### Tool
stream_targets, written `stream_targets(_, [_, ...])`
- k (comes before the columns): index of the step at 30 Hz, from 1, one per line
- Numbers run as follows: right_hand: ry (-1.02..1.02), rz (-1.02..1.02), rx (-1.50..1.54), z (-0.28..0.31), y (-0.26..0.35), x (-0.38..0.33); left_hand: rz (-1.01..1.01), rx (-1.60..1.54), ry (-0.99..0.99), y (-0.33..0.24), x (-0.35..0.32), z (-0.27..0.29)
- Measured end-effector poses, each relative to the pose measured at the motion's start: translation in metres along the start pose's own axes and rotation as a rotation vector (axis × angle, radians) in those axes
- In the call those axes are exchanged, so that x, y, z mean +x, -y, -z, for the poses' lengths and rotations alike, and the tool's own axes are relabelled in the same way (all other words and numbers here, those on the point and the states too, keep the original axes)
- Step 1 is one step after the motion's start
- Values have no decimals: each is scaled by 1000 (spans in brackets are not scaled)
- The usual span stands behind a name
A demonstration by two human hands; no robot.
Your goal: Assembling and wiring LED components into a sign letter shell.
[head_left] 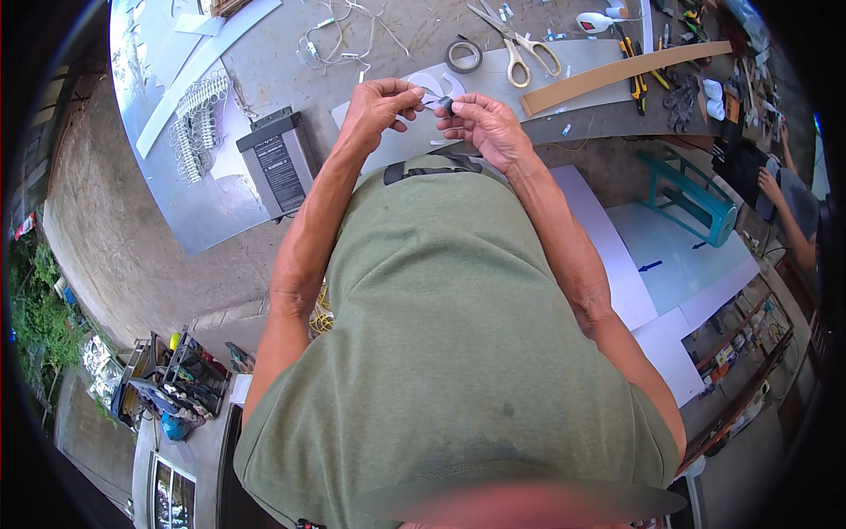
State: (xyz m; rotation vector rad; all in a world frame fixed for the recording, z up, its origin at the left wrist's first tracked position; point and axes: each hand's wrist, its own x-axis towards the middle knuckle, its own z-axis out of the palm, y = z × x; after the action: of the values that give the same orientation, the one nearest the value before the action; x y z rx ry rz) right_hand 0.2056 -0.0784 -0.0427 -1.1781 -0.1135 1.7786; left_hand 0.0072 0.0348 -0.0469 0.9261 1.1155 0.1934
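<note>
The left hand (377, 108) pinched one end of a thin wire (432, 99) in its grip; the right hand (483, 128) pinched a small dark piece (447, 105) at the other end. The wire ran crosswise between both grips, above the worktop (291, 62), equally near each.

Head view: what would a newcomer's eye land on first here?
First, the two hands meeting above the bench: the left hand and right hand pinch a small dark piece with thin wire between the fingertips. Next, the grey power supply box lying left of the left forearm, and the yellow-handled scissors beside a roll of tape further back on the bench.
</note>
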Motion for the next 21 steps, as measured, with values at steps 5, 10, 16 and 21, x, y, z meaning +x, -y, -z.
stream_targets(5, [-52, -136, 31, -7, 1, -5, 32, -72, 45, 9, -9, -3])
stream_targets(10, [-138, -178, -7, -2, -10, -8, 49, 34, 60, 17, -10, -8])
stream_targets(16, [-180, -176, 17, 9, -27, -7, 50, 105, 97, 26, -9, -11])
stream_targets(21, [-165, -153, 24, 9, -31, -7, 73, 91, 132, 24, -7, -11])
